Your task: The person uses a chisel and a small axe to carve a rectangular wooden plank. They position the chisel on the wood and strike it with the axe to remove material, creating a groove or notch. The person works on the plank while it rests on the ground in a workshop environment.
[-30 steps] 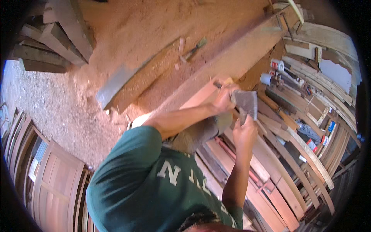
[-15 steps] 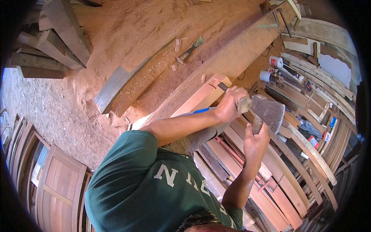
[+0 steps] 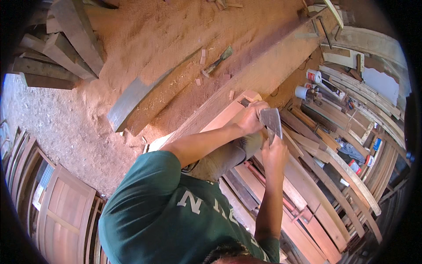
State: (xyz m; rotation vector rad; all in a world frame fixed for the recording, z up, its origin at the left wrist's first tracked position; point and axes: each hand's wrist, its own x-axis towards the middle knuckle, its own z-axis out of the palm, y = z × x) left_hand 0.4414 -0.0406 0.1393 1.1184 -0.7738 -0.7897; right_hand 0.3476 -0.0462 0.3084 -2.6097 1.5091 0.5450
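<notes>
My left hand [image 3: 253,117] grips a chisel [image 3: 244,103], its dark blade set on a reddish wooden piece [image 3: 222,119] that lies along a long heavy plank [image 3: 281,55]. My right hand [image 3: 274,152] is closed round the handle of a hatchet. The hatchet's broad grey head [image 3: 270,121] is up against the top of my left hand, where the chisel's handle end is hidden; I cannot tell if they touch. My bent leg in dusty trousers shows under my forearm, beside the wooden piece.
A hammer-like tool [image 3: 211,67], small offcuts and a curved board [image 3: 134,99] lie in sawdust. Timber stacks stand upper left [image 3: 74,55], wooden panels [image 3: 66,207] lower left. Along the right are many boards [image 3: 316,215], white buckets [image 3: 301,91] and metal clamps [image 3: 325,31].
The hatchet head swung out to the right half a second ago and has since come back left to the chisel's end. My left hand has stayed on the chisel.
</notes>
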